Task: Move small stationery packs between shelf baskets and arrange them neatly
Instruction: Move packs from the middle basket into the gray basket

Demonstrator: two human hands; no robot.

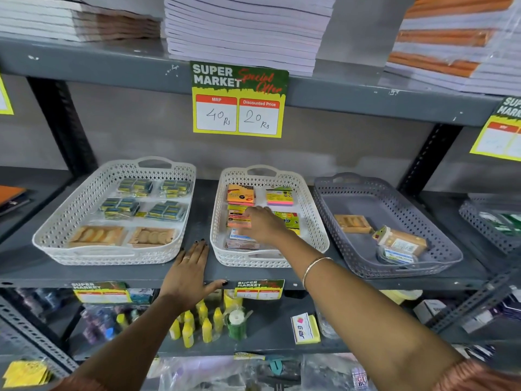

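Three baskets stand on the grey shelf. The middle white basket holds sticky-note packs: an orange pack, a green and pink pack, and an orange-pink pack. My right hand reaches into this basket, palm down, fingers on the orange-pink pack; whether it grips it is unclear. My left hand lies flat and open on the shelf edge between the left and middle baskets. The left white basket holds small blue-yellow packs and two tan packs. The grey basket on the right holds a few boxes.
A price sign hangs from the upper shelf, which carries stacks of notebooks. Below are yellow glue bottles and a small label on the shelf edge. Dark steel uprights frame the bay.
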